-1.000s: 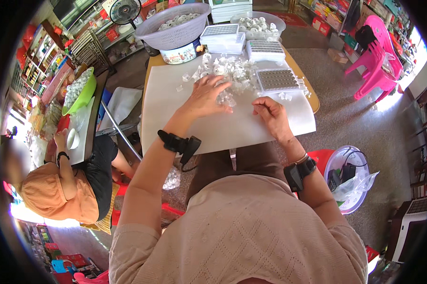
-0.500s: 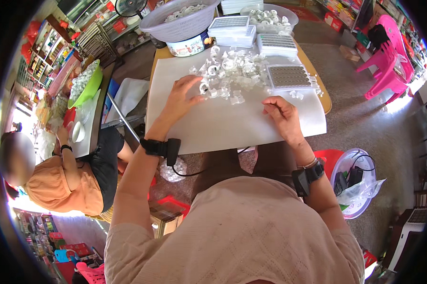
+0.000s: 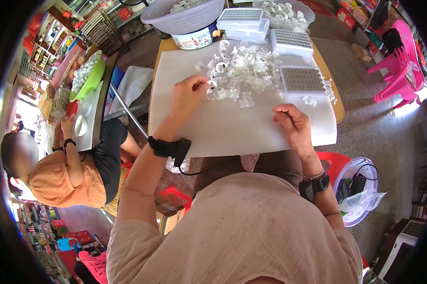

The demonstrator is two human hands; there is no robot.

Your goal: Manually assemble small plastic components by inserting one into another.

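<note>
A heap of small white ring-shaped plastic parts (image 3: 238, 61) and clear plastic pieces (image 3: 257, 81) lies on the white sheet (image 3: 232, 128). At the heap's left edge my left hand (image 3: 187, 97) is closed, thumb and fingertips pinching a small white plastic part (image 3: 212, 84). My right hand (image 3: 295, 124) hovers over the sheet's right side, fingers curled in toward the thumb; whether anything small is between them is hidden. Beyond it lies a shallow clear case (image 3: 302, 80) with rows of small dark parts, and a few clear pieces (image 3: 310, 101) lie beside that case.
Behind the heap stand a purple basket (image 3: 185, 21), a printed tub (image 3: 193, 39), stacked clear cases (image 3: 244, 31) and a bowl of white parts (image 3: 289, 16). A co-worker (image 3: 69, 175) sits at a table on the left. Pink chairs (image 3: 402, 71) stand at right.
My left hand has gone from spread fingers to a pinch on a white part at the heap's edge. The right hand stays curled near the sheet's right side. The view has shifted slightly.
</note>
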